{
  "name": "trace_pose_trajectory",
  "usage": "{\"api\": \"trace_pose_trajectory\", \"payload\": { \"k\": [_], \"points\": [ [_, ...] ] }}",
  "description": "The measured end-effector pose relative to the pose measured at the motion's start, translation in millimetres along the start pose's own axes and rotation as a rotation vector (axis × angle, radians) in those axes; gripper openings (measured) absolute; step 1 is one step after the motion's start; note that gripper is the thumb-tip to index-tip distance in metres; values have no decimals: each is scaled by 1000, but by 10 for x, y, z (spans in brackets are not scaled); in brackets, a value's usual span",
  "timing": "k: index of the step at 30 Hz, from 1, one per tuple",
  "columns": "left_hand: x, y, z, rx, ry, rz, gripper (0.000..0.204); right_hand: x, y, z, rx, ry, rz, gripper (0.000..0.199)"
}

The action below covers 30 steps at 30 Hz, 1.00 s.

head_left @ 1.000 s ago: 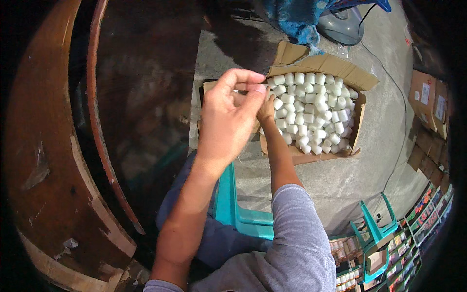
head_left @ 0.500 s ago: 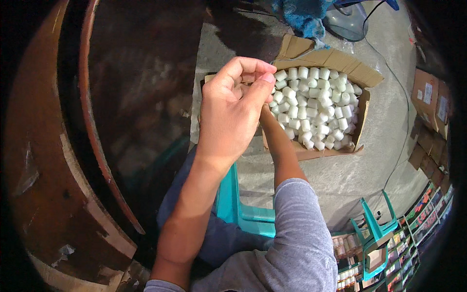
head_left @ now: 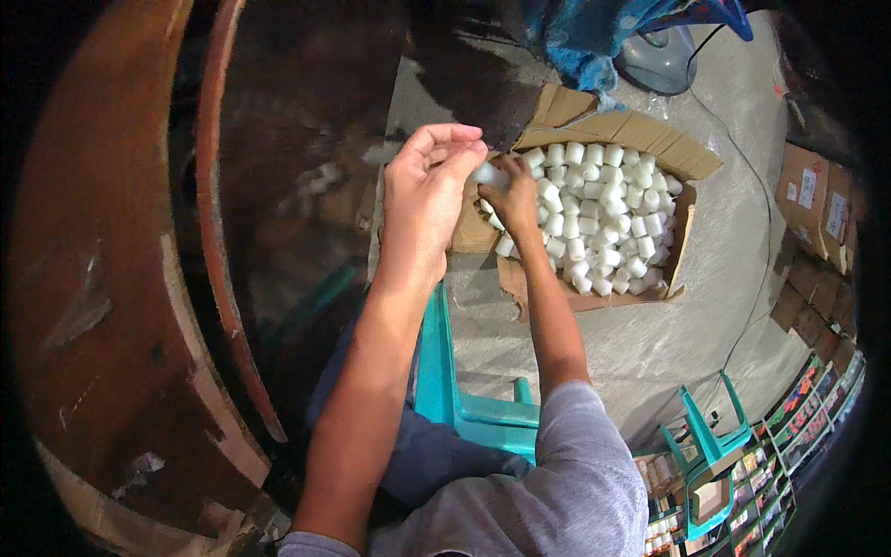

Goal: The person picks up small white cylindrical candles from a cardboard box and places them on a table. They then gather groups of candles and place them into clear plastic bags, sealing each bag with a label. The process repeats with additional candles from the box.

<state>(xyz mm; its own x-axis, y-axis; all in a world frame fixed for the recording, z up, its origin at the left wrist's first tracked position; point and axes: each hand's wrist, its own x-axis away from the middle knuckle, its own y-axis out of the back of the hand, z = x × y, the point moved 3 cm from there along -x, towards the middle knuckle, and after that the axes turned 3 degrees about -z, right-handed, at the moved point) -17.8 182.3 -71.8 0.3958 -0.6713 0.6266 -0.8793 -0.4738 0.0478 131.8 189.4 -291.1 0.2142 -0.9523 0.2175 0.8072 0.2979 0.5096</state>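
My left hand (head_left: 425, 200) is raised in front of the dark surface, its thumb and fingertips pinched together. Whatever it pinches, if anything, is too small to make out. Just to its right, my right hand (head_left: 516, 197) grips one white cylinder (head_left: 489, 174), which looks like a thread spool. That spool points toward the left fingertips and is partly hidden by them. Right of the hands, an open cardboard box (head_left: 680, 243) holds many loose white spools (head_left: 608, 200) of the same kind, piled in disorder.
A teal plastic stool (head_left: 441, 371) stands by my legs. Another teal stool (head_left: 710, 432) is at the lower right, beside racks of small goods (head_left: 766, 473). Cardboard boxes (head_left: 812, 195) line the right. A blue cloth (head_left: 580, 42) hangs near a grey round base (head_left: 657, 63). A cable crosses the floor.
The right hand, earlier mostly behind the left, now shows at the box's left side with a white spool. My left hand has shifted slightly left and down; the whole view has shifted a little.
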Motion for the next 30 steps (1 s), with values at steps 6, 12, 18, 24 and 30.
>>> {"api": "trace_pose_trajectory", "payload": {
  "k": [6,12,18,24,30],
  "points": [
    [91,-288,104,514,126,518,73,262,1247,1861,-150,314,-88,46],
    [212,-308,-43,958,142,629,82,372,1580,2415,-100,654,-99,69],
    [336,-301,-22,1493,390,720,95,259,1632,2450,78,798,-82,64],
    [226,-303,-234,1085,-12,1100,99,265,1649,1821,-595,388,-616,28],
    [261,-130,-462,970,-75,1109,94,923,-275,-566,681,138,318,50]
  ]
}}
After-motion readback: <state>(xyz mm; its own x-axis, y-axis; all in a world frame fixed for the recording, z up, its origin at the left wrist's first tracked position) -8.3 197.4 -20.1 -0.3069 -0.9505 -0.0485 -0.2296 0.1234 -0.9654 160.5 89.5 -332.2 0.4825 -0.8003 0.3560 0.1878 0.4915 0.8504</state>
